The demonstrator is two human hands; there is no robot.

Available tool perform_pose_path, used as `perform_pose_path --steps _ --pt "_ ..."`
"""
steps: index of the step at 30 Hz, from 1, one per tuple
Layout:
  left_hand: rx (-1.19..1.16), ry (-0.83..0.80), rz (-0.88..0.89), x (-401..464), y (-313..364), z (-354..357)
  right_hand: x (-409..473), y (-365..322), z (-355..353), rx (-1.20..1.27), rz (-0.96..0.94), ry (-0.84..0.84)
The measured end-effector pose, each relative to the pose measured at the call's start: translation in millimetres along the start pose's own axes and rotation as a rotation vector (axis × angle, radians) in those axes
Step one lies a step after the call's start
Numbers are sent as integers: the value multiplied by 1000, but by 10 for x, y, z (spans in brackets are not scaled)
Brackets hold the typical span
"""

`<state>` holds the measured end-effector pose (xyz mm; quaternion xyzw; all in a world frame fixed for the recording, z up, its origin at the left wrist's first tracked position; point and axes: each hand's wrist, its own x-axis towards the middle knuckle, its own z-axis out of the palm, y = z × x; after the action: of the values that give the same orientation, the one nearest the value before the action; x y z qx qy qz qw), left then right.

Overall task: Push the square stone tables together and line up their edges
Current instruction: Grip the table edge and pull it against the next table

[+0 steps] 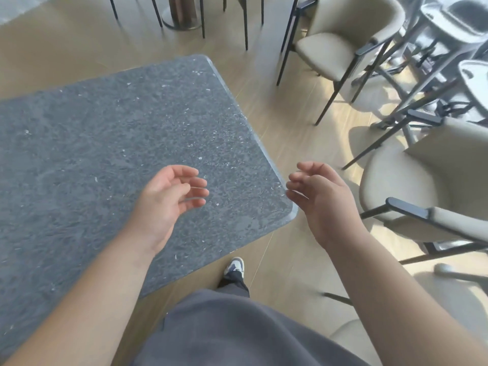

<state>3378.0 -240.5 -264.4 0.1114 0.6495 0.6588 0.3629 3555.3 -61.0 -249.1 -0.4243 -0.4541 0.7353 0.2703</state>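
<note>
A square table with a dark grey speckled stone top [111, 143] fills the left and middle of the head view, its near right corner rounded. Only this one table top shows. My left hand [169, 196] hovers above the top near that corner, fingers loosely curled and holding nothing. My right hand [317, 196] hangs in the air just beyond the table's right edge, beside the corner, fingers loosely curled and empty. Neither hand touches the stone.
Beige cushioned chairs with dark metal legs stand at the right [427, 180] and upper right [343, 40]. Grey high chairs [449, 35] crowd the far right. A round pedestal base [182, 14] and chair legs stand at the top. Wooden floor [280, 122] runs between table and chairs.
</note>
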Motion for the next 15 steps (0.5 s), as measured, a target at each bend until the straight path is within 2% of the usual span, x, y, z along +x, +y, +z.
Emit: perform_pose_path --steps 7,15 --pt "17 -90 -68 762 -24 458 655 -309 -196 -61 16 67" --pt "60 -130 -39 1421 194 1138 1342 -582 -599 -17 31 113"
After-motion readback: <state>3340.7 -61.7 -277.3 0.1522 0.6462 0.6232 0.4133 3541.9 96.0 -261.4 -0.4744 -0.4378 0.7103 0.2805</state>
